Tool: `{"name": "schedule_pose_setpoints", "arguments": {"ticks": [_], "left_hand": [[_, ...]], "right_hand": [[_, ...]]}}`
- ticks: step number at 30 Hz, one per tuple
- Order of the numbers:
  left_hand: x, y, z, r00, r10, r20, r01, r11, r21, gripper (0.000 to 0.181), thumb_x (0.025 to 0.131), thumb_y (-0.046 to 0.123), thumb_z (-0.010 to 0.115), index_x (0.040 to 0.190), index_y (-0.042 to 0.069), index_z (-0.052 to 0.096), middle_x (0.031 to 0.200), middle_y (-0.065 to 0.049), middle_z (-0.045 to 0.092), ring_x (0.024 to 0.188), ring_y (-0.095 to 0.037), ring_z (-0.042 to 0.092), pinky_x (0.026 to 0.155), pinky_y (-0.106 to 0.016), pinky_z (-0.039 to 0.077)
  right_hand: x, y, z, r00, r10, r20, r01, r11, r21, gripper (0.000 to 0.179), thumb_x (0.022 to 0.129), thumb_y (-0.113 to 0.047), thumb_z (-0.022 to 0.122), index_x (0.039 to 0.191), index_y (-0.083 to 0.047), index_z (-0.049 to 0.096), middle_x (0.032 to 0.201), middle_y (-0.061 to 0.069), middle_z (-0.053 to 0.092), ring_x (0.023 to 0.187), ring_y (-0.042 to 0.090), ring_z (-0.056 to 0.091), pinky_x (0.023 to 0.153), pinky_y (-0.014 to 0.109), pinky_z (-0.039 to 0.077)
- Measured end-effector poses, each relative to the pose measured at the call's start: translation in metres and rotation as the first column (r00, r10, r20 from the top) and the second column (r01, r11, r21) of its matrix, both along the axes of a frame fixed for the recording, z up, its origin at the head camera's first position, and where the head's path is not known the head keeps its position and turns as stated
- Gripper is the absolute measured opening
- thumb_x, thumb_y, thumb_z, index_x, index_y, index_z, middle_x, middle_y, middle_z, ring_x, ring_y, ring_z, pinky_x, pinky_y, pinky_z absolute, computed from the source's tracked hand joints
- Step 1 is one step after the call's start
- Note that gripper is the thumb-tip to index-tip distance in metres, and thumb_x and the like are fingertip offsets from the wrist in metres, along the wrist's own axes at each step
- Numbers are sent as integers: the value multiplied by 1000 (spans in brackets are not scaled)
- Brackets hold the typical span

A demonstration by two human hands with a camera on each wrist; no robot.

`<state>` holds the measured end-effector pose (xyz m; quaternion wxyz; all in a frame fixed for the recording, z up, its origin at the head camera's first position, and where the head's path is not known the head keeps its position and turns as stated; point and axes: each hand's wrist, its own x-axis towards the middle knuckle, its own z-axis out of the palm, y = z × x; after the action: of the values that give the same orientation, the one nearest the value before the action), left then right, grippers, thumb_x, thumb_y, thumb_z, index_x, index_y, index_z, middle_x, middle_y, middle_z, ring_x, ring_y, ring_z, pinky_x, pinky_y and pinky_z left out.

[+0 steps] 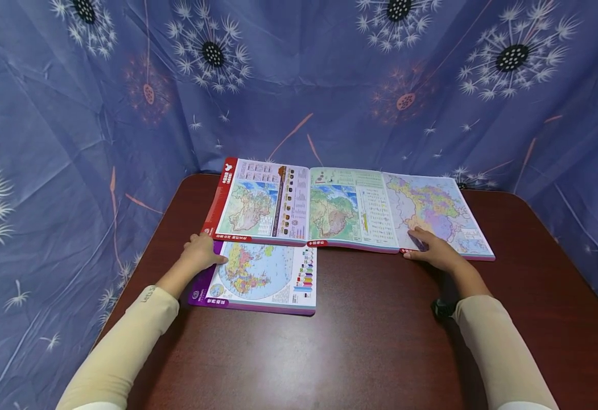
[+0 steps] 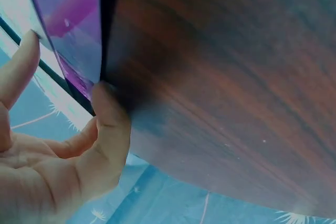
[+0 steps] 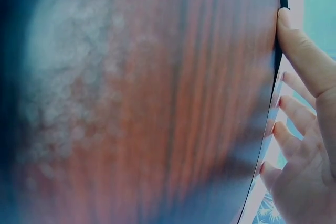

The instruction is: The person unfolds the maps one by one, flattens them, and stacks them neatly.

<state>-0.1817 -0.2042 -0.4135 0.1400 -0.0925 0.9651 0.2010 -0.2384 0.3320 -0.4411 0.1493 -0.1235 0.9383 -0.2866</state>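
In the head view, a red-bordered fold-out map board (image 1: pixel 268 200) lies spread across the back of the table, its right panels (image 1: pixel 352 208) unfolded sideways. Partly covered by it is a purple-bordered world map board (image 1: pixel 258 273). My left hand (image 1: pixel 198 254) touches the boards' left edges, thumb over the purple board; in the left wrist view a bent finger meets its purple margin (image 2: pixel 68 3). At the near edge of the rightmost panel (image 1: pixel 432 202), my right hand (image 1: pixel 434 250) rests with fingers spread on top. In the right wrist view, its thumb lies along the dark board edge.
The boards lie on a dark reddish-brown table (image 1: pixel 360 330) with rounded back corners. Behind and beside it hangs a blue cloth (image 1: pixel 299 85) printed with dandelions. A dark band (image 1: pixel 444 308) is at the right wrist.
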Motion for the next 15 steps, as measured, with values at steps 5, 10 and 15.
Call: {"name": "schedule_pose_setpoints", "arguments": {"ticks": [5,10,15], "left_hand": [[-5,-8,2,999,-37,9,36,997,61,69,73,22,75,111,-22,37,98,-34,46,89,-41,51,76,-49,45],[-8,-20,5,999,-37,31,30,979,202,28,78,10,68,88,-12,53,74,-16,56,63,-21,55,58,-33,50],[-9,-30,5,989,-17,145,-48,901,431,20,84,0,60,67,-2,50,61,-7,55,51,-12,54,51,-28,52]], "right_hand": [[1,0,-1,1000,0,1,0,1000,-17,82,79,-36,68,139,3,26,143,29,9,128,46,8,98,62,11],[2,-1,0,1000,-7,10,8,1000,-23,83,78,-37,68,139,2,26,143,28,10,129,46,6,98,62,10],[2,-2,2,1000,-8,2,8,1000,-18,83,78,-37,68,138,2,27,143,29,11,129,46,8,98,62,11]]}}
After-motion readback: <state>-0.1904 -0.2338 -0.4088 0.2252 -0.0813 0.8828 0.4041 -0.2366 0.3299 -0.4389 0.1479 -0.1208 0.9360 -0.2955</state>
